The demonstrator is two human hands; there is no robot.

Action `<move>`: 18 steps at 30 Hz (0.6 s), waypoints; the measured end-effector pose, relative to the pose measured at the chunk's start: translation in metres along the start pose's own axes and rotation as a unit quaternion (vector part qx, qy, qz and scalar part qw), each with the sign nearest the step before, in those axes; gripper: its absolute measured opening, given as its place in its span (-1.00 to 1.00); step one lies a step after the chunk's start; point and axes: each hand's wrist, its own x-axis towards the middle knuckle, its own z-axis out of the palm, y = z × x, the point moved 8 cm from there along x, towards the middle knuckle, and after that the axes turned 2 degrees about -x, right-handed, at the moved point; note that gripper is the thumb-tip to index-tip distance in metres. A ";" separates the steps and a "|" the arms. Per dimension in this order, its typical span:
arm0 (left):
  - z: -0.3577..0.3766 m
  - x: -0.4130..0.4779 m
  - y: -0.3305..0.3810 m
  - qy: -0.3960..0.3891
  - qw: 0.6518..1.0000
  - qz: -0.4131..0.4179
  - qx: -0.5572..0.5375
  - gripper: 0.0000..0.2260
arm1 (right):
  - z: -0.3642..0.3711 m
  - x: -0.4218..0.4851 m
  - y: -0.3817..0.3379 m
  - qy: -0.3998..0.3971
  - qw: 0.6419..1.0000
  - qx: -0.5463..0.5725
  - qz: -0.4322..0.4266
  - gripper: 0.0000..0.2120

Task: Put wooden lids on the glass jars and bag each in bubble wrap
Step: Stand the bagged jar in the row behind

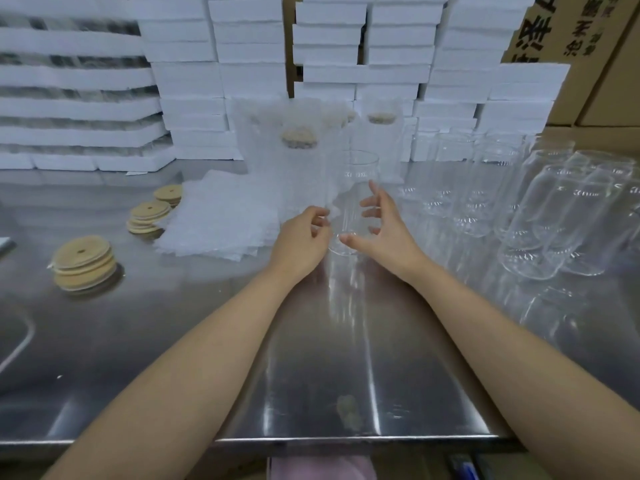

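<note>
A clear glass jar (358,188) with no lid stands upright on the steel table (311,358), between my two hands. My left hand (301,237) is just left of the jar's lower wall with loosely curled fingers; contact is unclear. My right hand (384,226) is spread open around the jar's right side, thumb near its base, fingers not closed on it. Wooden lids lie in stacks at the left (85,259), (149,216). A pile of flat bubble-wrap bags (218,216) lies left of the jar. Bagged, lidded jars (298,150) stand behind it.
Several bare glass jars (554,209) crowd the table's right side, some lying down. Stacked white foam boxes (187,81) form a wall along the back. Cardboard cartons (595,46) stand at the back right. The table's front edge (346,439) is close to me.
</note>
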 end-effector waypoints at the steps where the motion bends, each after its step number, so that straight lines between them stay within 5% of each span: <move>1: -0.005 0.000 0.002 0.010 1.000 0.001 -0.026 -0.78 | 0.001 0.000 0.001 -0.005 1.000 0.003 0.002 -0.03; 4: -0.047 0.001 0.014 0.130 0.991 0.017 -0.025 -0.74 | 0.003 -0.001 0.002 -0.021 0.999 0.024 0.015 0.01; 7: -0.120 -0.004 0.022 0.307 0.944 0.020 0.116 -0.73 | 0.004 -0.002 0.002 -0.031 0.999 0.033 0.017 0.01; 9: -0.161 -0.008 0.015 0.351 0.909 -0.025 0.223 -0.76 | 0.003 -0.002 0.002 -0.032 0.999 0.034 0.017 0.01; 13: -0.233 -0.033 -0.055 0.296 0.831 -0.302 0.362 -0.51 | 0.005 -0.004 -0.001 -0.036 0.999 0.031 0.014 0.00; 16: -0.249 -0.051 -0.109 0.158 0.836 -0.435 0.295 -0.30 | 0.007 -0.003 -0.002 -0.036 0.999 0.028 0.012 0.01; 18: -0.240 -0.058 -0.115 0.120 0.834 -0.461 0.279 -0.33 | 0.007 -0.002 -0.002 -0.034 0.999 0.027 0.010 0.01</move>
